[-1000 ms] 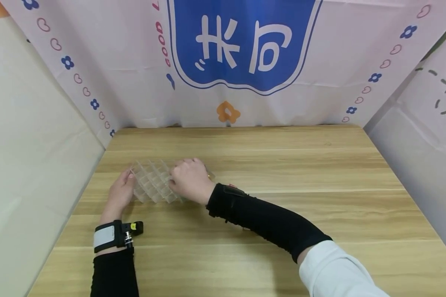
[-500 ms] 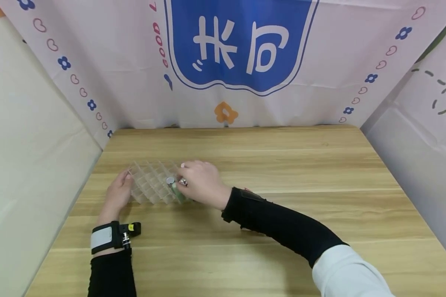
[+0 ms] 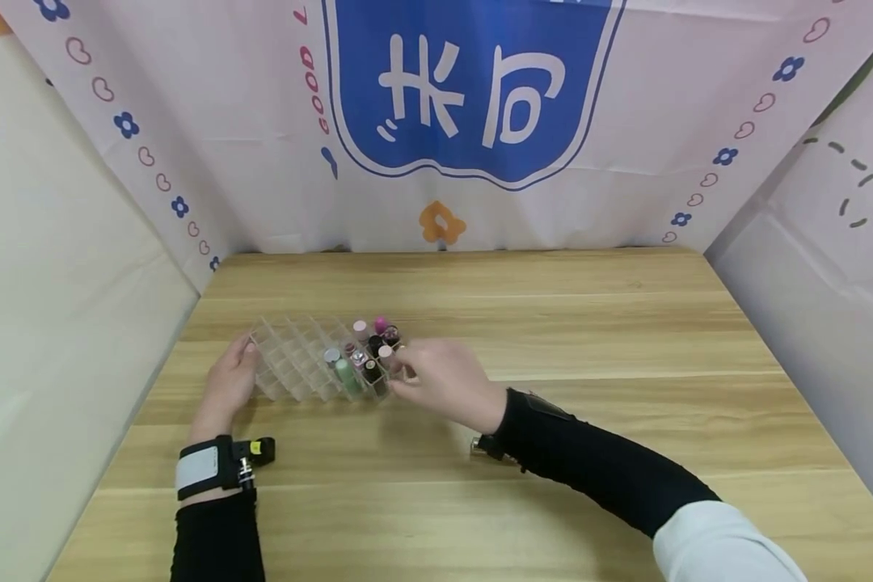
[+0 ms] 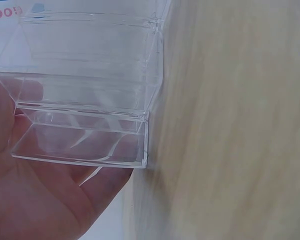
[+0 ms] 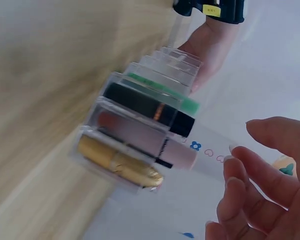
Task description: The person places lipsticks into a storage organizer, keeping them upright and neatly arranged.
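A clear diamond-grid lipstick organizer (image 3: 284, 368) stands on the table, left of centre. My left hand (image 3: 229, 378) grips its left end, thumb and fingers around the clear wall (image 4: 85, 92) in the left wrist view. Several lipsticks fill cells at the right end, among them a green tube (image 3: 346, 375) and a purple-topped one (image 3: 381, 325). The right wrist view shows a gold lipstick (image 5: 117, 159), a black one (image 5: 150, 107) and a pink-capped one (image 5: 182, 154). My right hand (image 3: 451, 381) is beside that end, fingers (image 5: 235, 192) loosely bent, apart from the tubes and holding nothing.
Under my right forearm a small shiny object (image 3: 474, 446) shows, mostly hidden. Behind the wooden table (image 3: 553, 307) hangs a printed cloth (image 3: 276, 186), and pale cloth walls stand at both sides.
My right hand has moved right, from over the organizer's filled part to beside its right end. The green tube and the other lipsticks have come into view. My left hand keeps its grip.
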### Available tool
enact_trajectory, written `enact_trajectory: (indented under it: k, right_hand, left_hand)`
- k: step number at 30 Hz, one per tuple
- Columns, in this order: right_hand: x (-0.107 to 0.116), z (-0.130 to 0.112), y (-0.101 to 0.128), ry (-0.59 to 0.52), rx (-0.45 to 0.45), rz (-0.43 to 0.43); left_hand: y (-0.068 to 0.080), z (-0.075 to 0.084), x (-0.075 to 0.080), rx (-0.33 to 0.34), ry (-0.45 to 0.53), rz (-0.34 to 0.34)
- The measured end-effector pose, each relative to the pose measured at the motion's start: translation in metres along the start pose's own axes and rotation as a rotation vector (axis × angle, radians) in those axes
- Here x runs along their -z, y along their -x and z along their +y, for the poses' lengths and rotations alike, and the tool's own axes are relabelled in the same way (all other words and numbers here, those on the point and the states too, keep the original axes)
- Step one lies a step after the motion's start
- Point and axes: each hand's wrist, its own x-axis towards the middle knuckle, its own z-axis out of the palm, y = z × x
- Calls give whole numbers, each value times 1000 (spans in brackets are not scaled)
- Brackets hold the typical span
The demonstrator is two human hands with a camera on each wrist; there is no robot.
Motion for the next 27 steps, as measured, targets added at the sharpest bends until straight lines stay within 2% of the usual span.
enact_trajectory:
  k: [9, 19, 27]
  right_hand:
    - [-4, 26, 29, -156, -84, -50]
    - [-5, 50, 67, -142, -128, -122]
    - [-7, 67, 95, -112, -128, -180]
  left_hand:
    - [3, 4, 0, 2, 14, -4]
    - [-2, 3, -3, -8, 16, 0]
    - [-1, -1, 1, -10, 33, -18]
